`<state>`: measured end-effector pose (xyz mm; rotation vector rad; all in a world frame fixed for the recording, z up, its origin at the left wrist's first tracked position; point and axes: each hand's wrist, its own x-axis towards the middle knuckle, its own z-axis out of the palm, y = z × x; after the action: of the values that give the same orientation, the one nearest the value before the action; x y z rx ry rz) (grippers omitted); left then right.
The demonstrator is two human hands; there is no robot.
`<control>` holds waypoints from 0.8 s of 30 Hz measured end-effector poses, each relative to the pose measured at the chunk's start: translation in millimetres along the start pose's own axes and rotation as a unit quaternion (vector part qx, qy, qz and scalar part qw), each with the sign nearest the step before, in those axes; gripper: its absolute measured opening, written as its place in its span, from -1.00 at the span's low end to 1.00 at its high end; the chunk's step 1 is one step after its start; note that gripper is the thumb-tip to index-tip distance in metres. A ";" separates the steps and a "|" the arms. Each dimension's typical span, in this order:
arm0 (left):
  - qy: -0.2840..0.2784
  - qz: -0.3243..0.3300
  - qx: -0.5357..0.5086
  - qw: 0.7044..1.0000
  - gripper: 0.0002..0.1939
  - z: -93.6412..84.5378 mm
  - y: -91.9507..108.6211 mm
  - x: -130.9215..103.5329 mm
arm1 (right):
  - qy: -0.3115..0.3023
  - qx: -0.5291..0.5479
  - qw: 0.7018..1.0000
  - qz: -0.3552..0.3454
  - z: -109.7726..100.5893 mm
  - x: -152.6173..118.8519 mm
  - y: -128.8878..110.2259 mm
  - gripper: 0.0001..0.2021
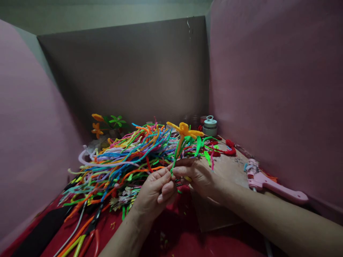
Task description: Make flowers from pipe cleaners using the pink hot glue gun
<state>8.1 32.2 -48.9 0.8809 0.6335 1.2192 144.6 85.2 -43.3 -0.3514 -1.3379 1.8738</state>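
An orange pipe-cleaner flower [184, 130] with a fuzzy green stem stands upright between my hands, in front of the pile. My left hand [157, 189] pinches the lower end of the stem between thumb and forefinger. From the other side, my right hand [199, 176] has its thumb and fingers closed on the same stem, just against the left fingertips. Something small and yellow shows by the right fingers; what it is I cannot make out. Behind the hands spreads a large heap of coloured pipe cleaners [125, 157].
A pink glue gun [276, 188] lies at the right by the pink wall. Red-handled pliers [92, 232] rest at the front left on the red cloth [171, 232]. Finished-looking orange flowers [97, 130] stand at the back left. A pale green lidded container [210, 125] sits at the back.
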 end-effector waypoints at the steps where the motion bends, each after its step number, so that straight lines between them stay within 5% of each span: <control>1: -0.003 -0.001 0.001 1.000 -0.85 0.1 0.4 -0.2 | 0.000 -0.004 1.000 -0.005 -0.1 -0.1 0.2 -0.93; 6: 0.049 0.011 0.115 0.992 -0.81 4.0 3.7 0.2 | 0.036 -0.046 0.998 -0.030 -2.2 2.0 0.9 -0.91; 12: 0.156 0.098 0.349 0.919 -0.83 12.0 1.2 0.1 | 0.080 -0.091 0.991 -0.056 -3.5 2.9 4.7 -0.87; 24: 0.062 0.030 0.060 0.996 -0.88 3.7 -0.2 2.4 | 0.056 -0.119 0.986 -0.098 2.5 -3.5 0.5 -0.89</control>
<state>11.8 33.6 -47.0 0.9354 0.7904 1.3078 145.1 80.8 -43.4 -0.4227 -1.4672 1.5150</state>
